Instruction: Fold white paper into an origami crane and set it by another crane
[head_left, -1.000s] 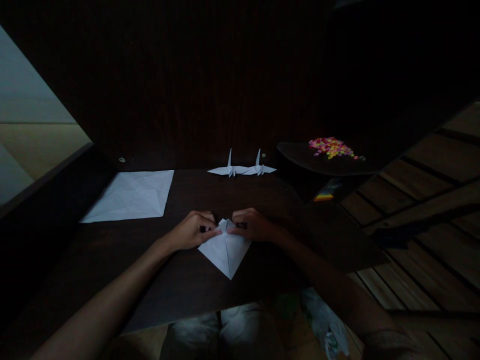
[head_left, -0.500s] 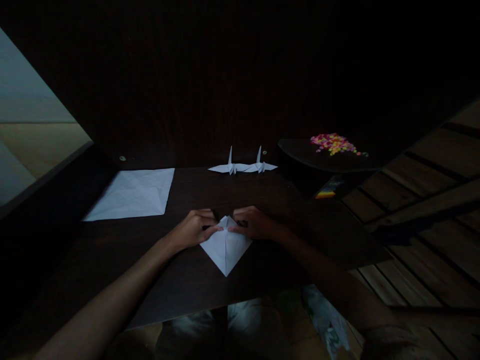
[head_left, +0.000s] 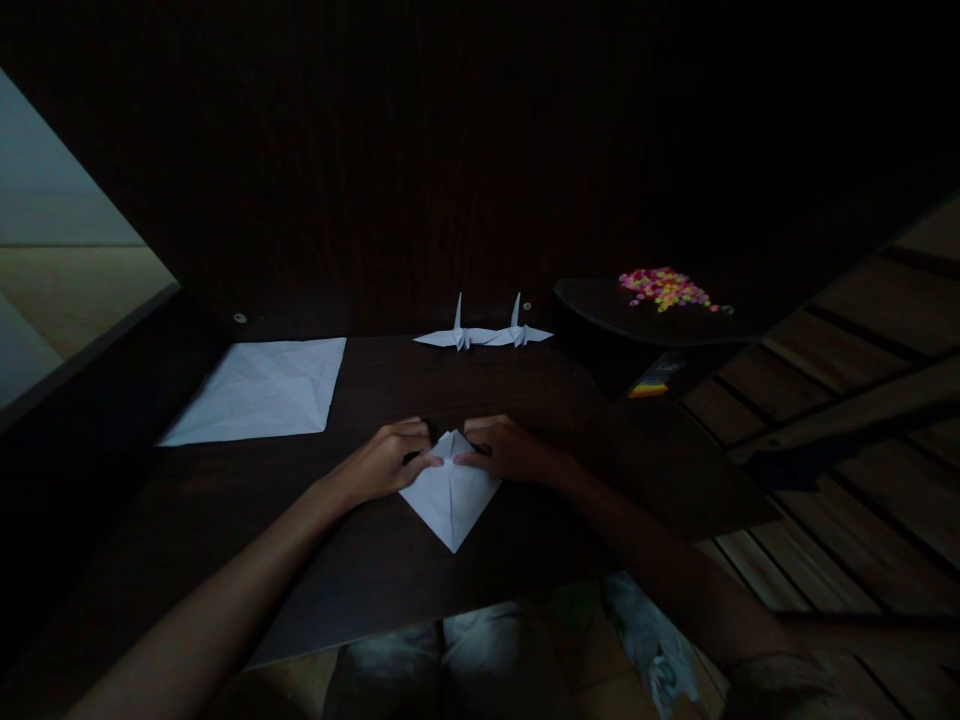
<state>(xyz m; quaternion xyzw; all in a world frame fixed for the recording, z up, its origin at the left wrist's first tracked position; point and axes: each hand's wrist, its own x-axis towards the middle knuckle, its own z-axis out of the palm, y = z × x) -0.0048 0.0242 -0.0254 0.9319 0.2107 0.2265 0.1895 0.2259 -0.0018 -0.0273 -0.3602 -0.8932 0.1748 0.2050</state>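
A folded white paper [head_left: 451,505], diamond-shaped with a crease or slit down its middle, rests on the dark desk with one point toward me. My left hand [head_left: 397,458] grips its upper left side, thumb laid across the top layer and the other fingers curled. On the upper right side, my right hand [head_left: 504,448] holds it the same way, its thumb almost meeting the left one. Two white paper cranes [head_left: 484,337] stand side by side beyond my hands, their wings touching or overlapping.
A creased white sheet [head_left: 262,392] lies at the desk's left. On a dark corner shelf [head_left: 592,302] at the right sits a pile of small colourful pieces [head_left: 667,288]. Dark panels rise behind and to the left. A plastic bag [head_left: 654,640] is below the desk's front edge.
Both hands keep their hold on the folded paper, which looks nearly the same. The whole view has shifted very slightly.
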